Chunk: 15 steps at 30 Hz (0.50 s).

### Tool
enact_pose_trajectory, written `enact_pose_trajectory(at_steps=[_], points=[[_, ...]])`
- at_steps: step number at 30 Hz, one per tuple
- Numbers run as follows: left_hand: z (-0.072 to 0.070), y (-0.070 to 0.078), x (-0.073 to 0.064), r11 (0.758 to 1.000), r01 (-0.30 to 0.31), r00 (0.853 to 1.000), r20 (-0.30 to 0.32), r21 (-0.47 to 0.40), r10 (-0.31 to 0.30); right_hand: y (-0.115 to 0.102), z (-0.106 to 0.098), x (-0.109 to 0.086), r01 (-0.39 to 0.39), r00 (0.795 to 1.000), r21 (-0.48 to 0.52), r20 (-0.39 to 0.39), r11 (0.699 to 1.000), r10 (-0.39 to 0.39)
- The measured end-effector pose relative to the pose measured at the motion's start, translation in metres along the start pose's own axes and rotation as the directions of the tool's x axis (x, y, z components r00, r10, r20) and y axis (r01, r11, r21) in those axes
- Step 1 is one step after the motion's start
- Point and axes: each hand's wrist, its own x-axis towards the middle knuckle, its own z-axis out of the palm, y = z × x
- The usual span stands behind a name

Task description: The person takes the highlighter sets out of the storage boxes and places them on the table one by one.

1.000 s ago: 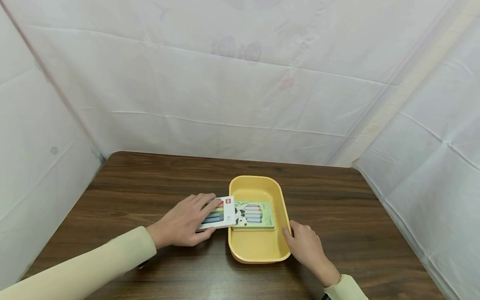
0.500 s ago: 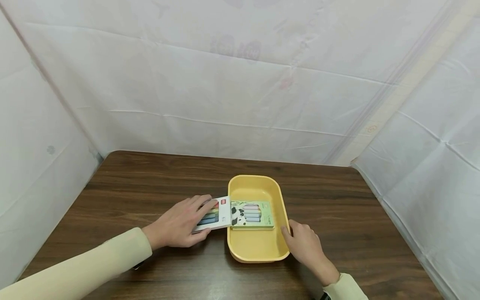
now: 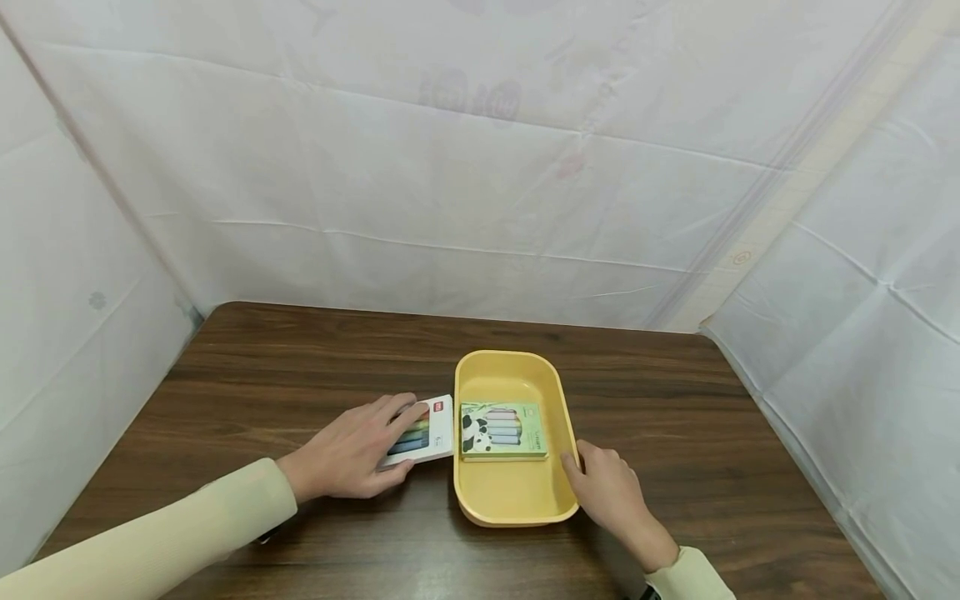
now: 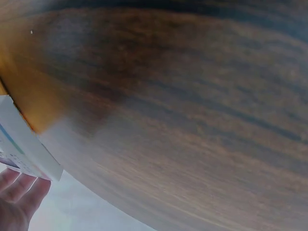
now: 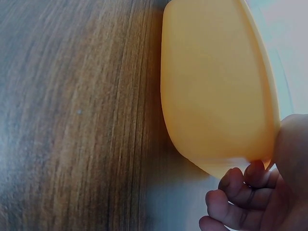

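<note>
In the head view my left hand [image 3: 352, 450] grips a white box of coloured markers [image 3: 442, 433], thumb at its near edge and fingers over its top. The box sits just outside the left rim of a yellow plastic bin [image 3: 517, 496]. Inside the bin, a green panda-print box [image 3: 528, 429] lies flat, pens pictured on its face. My right hand [image 3: 611, 492] holds the bin's right rim, thumb over the inside. The left wrist view catches fingers [image 4: 33, 195] under the white box's end. From the right wrist, curled fingers [image 5: 236, 209] show at the bin's outer wall.
The bin stands on a dark wood-grain table [image 3: 315, 367]. White sheeting [image 3: 420, 183] hangs behind the table's far edge and along both sides.
My left hand has drawn the white box leftward, from over the bin's left rim to outside it. More of the green box's left end shows. The right hand keeps its hold.
</note>
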Motion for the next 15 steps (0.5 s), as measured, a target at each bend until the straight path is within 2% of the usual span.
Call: enact_pose_trajectory(at_steps=[8,15], points=[[0.0021,-0.0011,-0.0028,1.000,-0.002,1.000,0.004,0.000,0.002,-0.0006,-0.0011,-0.0013,0.003,1.000,-0.005,0.002,1.000,-0.003],[0.0047,-0.0009,-0.0036,1.000,-0.025,0.999,-0.023,0.010,0.026,-0.0024,-0.0015,-0.0022,0.007,1.000,0.014,0.008,1.000,-0.007]])
